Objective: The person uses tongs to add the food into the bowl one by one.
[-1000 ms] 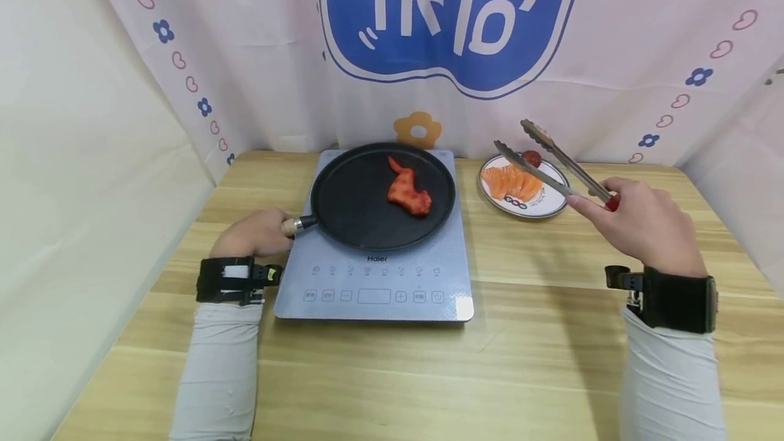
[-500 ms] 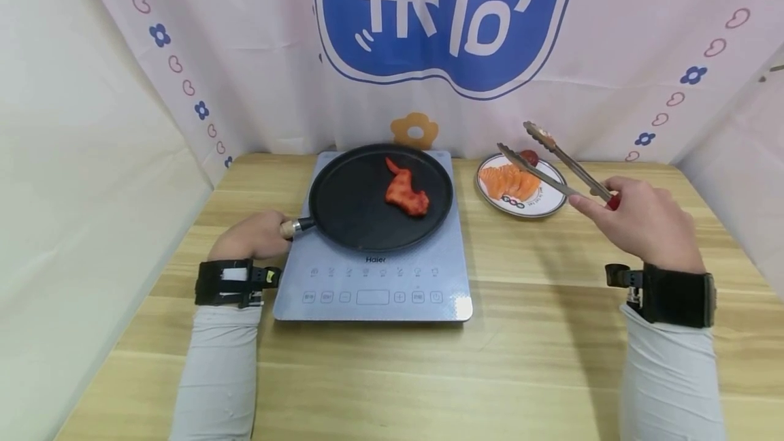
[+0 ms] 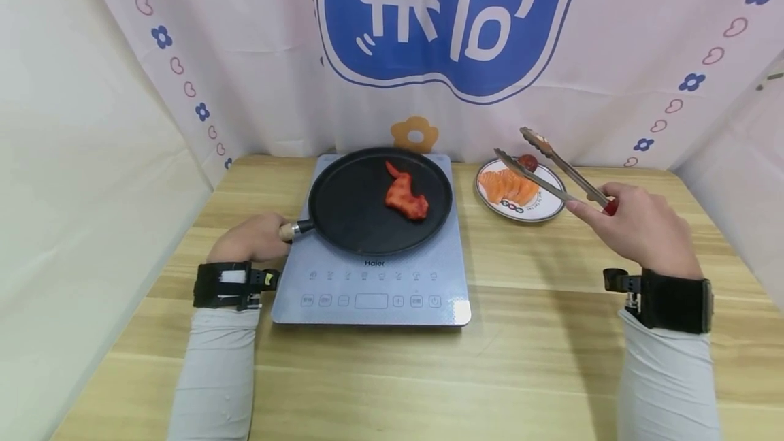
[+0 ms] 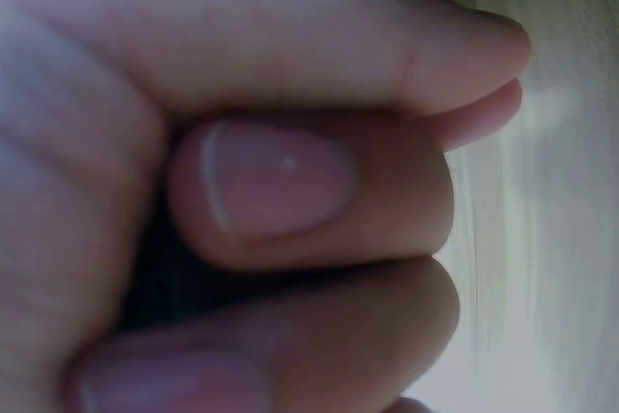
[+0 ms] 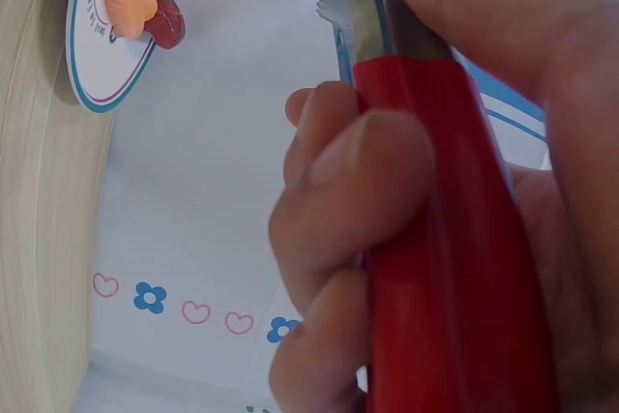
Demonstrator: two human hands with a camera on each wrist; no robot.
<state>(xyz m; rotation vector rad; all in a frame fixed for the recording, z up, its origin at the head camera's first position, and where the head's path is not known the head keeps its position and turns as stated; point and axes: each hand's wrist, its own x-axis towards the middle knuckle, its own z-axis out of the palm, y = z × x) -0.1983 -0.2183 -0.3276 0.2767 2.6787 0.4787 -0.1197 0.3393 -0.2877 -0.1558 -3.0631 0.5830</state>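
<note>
My left hand (image 3: 258, 235) grips the wooden handle (image 3: 286, 231) of a flat black frying pan (image 3: 361, 209); in the left wrist view its fingers (image 4: 319, 191) are curled in and hide the handle. A red chicken wing (image 3: 405, 196) lies right of the pan's middle. On the right, my right hand (image 3: 649, 230) holds metal tongs (image 3: 569, 170) by their red handle (image 5: 445, 229), fingers wrapped round it. The tongs' arms stand apart with nothing between them, above a small white plate (image 3: 539, 211) bearing orange salmon slices (image 3: 508, 186) and a dark red round piece (image 3: 528, 162).
Beneath the pan is a pale grey-blue induction cooker (image 3: 373, 315) with touch buttons along its front. It stands on a wooden table (image 3: 429, 386). A white cloth (image 3: 257, 87) with a blue emblem hangs behind the table's back edge. Pale walls (image 3: 92, 189) border both sides.
The view has shifted slightly. Both hands keep their holds, and the tongs stay spread near the plate with hardly any movement. The pan and wing stay in place.
</note>
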